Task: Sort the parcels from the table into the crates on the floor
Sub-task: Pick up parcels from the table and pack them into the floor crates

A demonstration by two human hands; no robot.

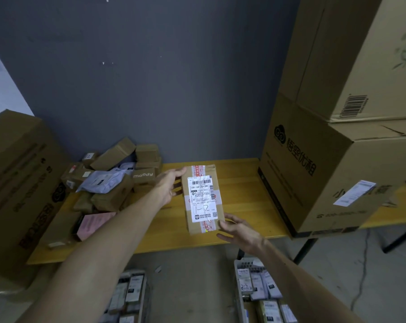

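- A brown cardboard parcel [203, 199], its white label marked "1-2" facing up, was at the middle of the yellow wooden desk [244, 183]; whether it rested there or was lifted could not be told
- The left hand [170, 184] gripped its 11 o'clock corner, fingers [179, 171] curled over the edge
- The right hand [240, 231] touched its 5 o'clock corner, fingers [223, 236] straight and spread
- A pile of small brown boxes and grey bags [111, 180] lay at 9 o'clock, stacked large cartons [325, 171] at 3 o'clock
- A pale plastic crate [238, 278] and a darker crate [147, 291], both holding parcels, stood on the floor at 6 o'clock
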